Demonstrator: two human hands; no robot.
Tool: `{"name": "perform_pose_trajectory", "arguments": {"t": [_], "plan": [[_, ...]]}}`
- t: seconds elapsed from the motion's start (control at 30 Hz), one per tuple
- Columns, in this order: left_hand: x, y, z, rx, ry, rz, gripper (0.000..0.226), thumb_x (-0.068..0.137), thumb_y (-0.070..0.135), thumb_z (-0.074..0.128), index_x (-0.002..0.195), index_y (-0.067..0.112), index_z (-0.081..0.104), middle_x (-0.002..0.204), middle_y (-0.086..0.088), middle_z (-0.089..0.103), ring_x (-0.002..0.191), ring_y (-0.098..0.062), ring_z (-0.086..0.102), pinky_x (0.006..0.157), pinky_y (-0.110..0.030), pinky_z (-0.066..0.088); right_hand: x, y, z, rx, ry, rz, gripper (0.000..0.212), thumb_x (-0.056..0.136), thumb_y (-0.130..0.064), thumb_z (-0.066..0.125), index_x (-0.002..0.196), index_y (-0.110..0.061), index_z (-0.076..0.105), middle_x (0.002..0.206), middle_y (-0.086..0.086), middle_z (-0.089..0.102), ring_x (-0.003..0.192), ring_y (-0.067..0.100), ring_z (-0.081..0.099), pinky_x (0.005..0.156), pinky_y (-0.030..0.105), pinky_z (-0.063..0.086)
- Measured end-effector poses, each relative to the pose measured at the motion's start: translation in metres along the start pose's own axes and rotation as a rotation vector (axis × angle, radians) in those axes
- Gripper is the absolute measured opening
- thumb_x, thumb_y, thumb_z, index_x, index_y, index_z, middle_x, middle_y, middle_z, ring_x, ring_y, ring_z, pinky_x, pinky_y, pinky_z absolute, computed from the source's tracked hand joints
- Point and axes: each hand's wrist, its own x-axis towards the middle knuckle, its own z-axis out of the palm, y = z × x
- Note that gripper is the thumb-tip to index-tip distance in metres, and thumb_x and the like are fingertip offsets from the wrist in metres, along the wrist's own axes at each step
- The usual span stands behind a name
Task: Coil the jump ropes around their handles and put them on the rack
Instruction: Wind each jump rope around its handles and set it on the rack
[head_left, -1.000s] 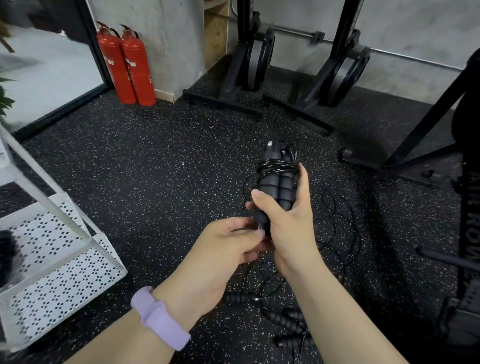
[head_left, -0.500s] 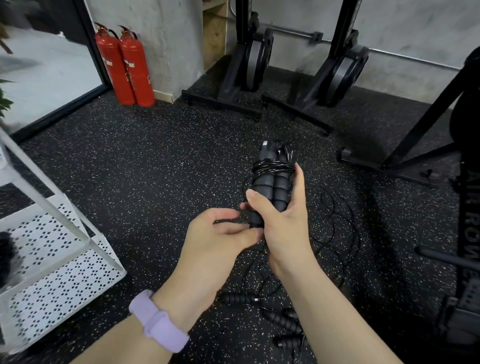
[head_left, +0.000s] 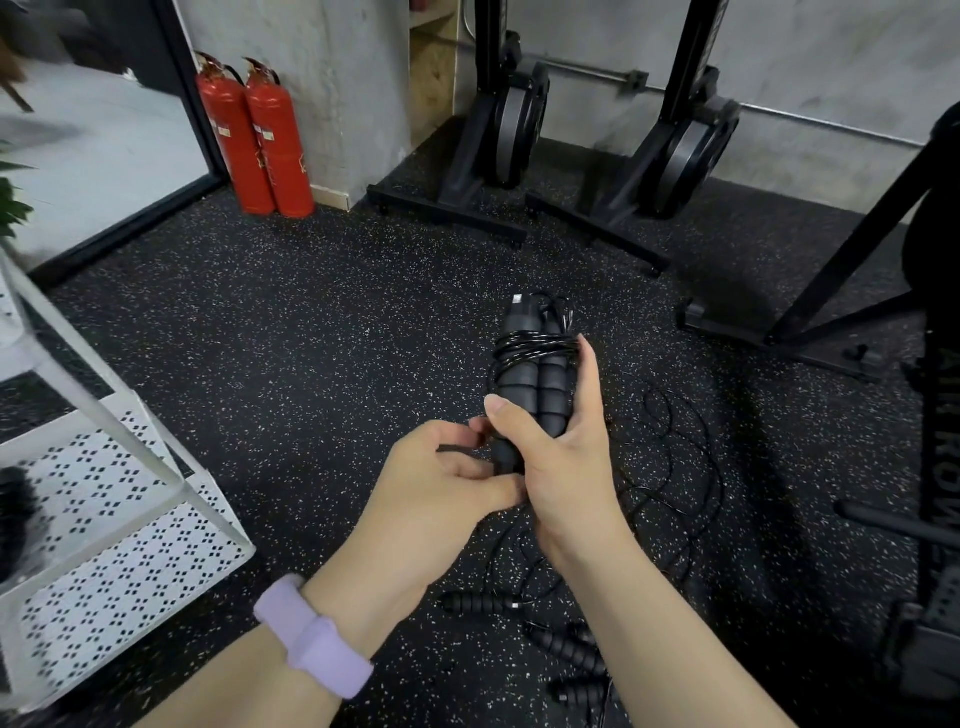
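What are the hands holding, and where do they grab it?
The right hand grips the jump rope handles around their lower foam grips, below the coiled cord. The left hand pinches the loose cord near the handles' bottom.

Speckled black rubber floor (head_left: 322, 322), grey concrete wall (head_left: 831, 62), two red fire extinguishers (head_left: 260, 140) beside it.

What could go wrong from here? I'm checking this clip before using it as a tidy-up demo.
1. The coil sits only near the top of the handles; if the left hand lets its rope end slip, the wraps may loosen.
2. Loose ropes and spare handles lie on the floor by the person; they could snag or trip a step toward the rack.
3. The right hand holds both handles alone; they might slide apart.
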Motion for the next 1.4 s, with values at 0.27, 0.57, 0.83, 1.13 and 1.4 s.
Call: {"name": "perform_pose_trajectory", "arguments": {"t": [0.27, 0.57, 0.83, 1.13, 1.4], "plan": [[0.02, 0.018, -0.049, 0.096, -0.099, 0.098, 0.031, 0.089, -0.004, 0.061, 0.11, 0.019, 0.067, 0.105, 0.002, 0.073, 0.112, -0.023, 0.066, 0.103, -0.042, 0.048, -0.001, -0.028, -0.02, 0.098, -0.299, 0.147, 0.077, 0.083, 0.002, 0.079, 0.131, -0.054, 0.06, 0.112, 0.01, 0.072, 0.07, 0.027, 0.064, 0.074, 0.045, 0.062], [0.034, 0.019, -0.037, 0.189, -0.007, 0.171, 0.054, 0.103, 0.061, 0.01, 0.096, 0.052, 0.063, 0.088, 0.037, 0.068, 0.112, 0.005, 0.053, 0.115, -0.04, 0.021, -0.006, -0.032, -0.027, 0.547, -0.858, 0.397, 0.073, 0.093, -0.011, 0.072, 0.155, -0.029, 0.037, 0.09, 0.009, 0.057, 0.058, 0.009, 0.062, 0.045, 0.017, 0.05], [0.047, 0.002, -0.048, 0.39, -0.066, 0.167, 0.05, 0.106, 0.054, 0.034, 0.092, 0.018, 0.066, 0.064, 0.004, 0.055, 0.054, -0.011, 0.047, 0.059, -0.034, 0.041, 0.013, -0.035, -0.056, 0.741, -0.633, 0.347, 0.048, 0.097, -0.007, 0.066, 0.13, -0.019, 0.035, 0.095, 0.014, 0.057, 0.066, 0.015, 0.063, 0.051, 0.021, 0.056], [0.027, 0.012, -0.052, 0.68, -0.075, 0.545, 0.034, 0.102, 0.044, 0.046, 0.077, 0.025, 0.06, 0.053, 0.009, 0.054, 0.044, -0.006, 0.039, 0.048, -0.021, 0.037, 0.023, -0.028, -0.066, -0.332, -0.141, 0.157, 0.079, 0.084, 0.001, 0.078, 0.144, -0.043, 0.051, 0.109, 0.012, 0.071, 0.06, 0.026, 0.063, 0.05, 0.034, 0.052], [0.024, 0.005, -0.06, 1.074, -0.07, 0.822, 0.034, 0.1, 0.053, 0.041, 0.074, 0.033, 0.048, 0.059, 0.014, 0.047, 0.065, -0.003, 0.051, 0.054, -0.019, 0.028, 0.004, -0.019, -0.04, -1.018, -0.64, 0.412, 0.106, 0.079, -0.007, 0.085, 0.152, -0.061, 0.031, 0.121, 0.0, 0.067, 0.064, 0.019, 0.072, 0.055, 0.03, 0.059]]}}
